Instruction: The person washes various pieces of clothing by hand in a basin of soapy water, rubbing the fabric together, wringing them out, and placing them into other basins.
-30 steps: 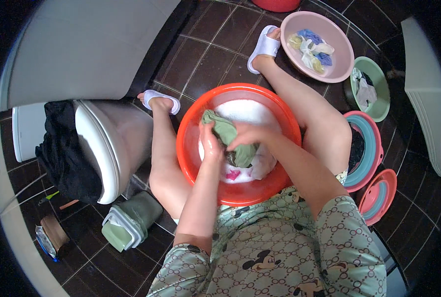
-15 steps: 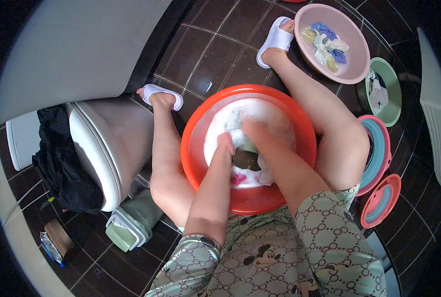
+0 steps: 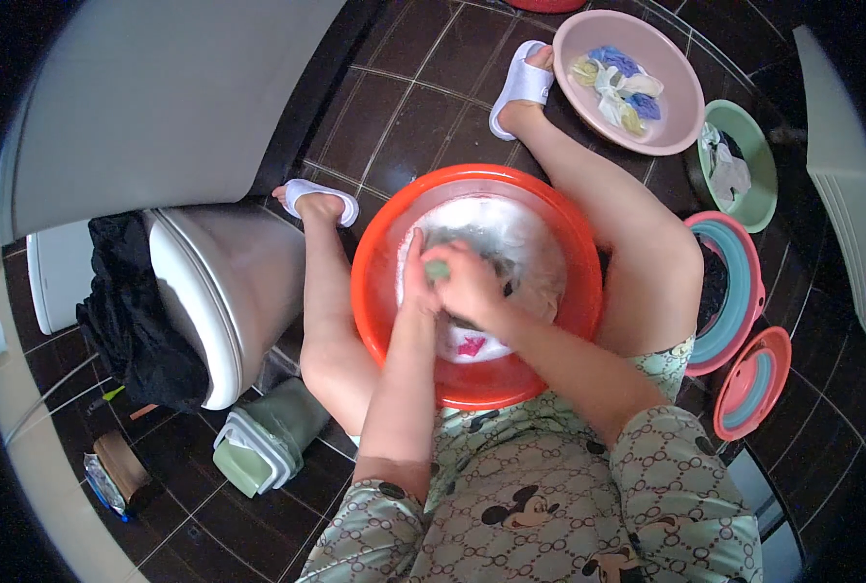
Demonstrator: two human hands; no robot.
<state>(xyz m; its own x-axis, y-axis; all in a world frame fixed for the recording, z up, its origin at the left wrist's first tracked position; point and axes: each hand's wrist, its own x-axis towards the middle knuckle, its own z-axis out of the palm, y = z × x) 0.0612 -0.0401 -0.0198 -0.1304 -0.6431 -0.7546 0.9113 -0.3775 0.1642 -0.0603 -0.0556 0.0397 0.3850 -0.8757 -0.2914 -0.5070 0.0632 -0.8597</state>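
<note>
Over soapy water in a red basin point(image 3: 360, 282) between my legs, my two hands meet. A small pale green piece point(image 3: 437, 270), blurred and looking like bunched cloth, pokes out between them. My right hand point(image 3: 472, 284) is closed round it. Against its side presses my left hand point(image 3: 417, 280), one digit pointing up and the rest partly hidden. Beneath the hands, a dark patch shows in the water. White suds point(image 3: 481, 211) and pale wet cloth point(image 3: 540, 282) fill much of the basin. A bright pink bit point(image 3: 471, 346) lies in the foam at the near side.
At the right, a pink basin point(image 3: 680, 117) holds several small cloths, a green basin point(image 3: 765, 185) holds clothes, and two pink-and-blue collapsible basins point(image 3: 744, 282) stand nearby. A toilet point(image 3: 185, 301) with black cloth point(image 3: 136, 321) and a green bin point(image 3: 248, 466) are at the left.
My hands have come together and lifted out of the foam with the green piece between them. The right hand moved left and nearer. The whole view has shifted slightly.
</note>
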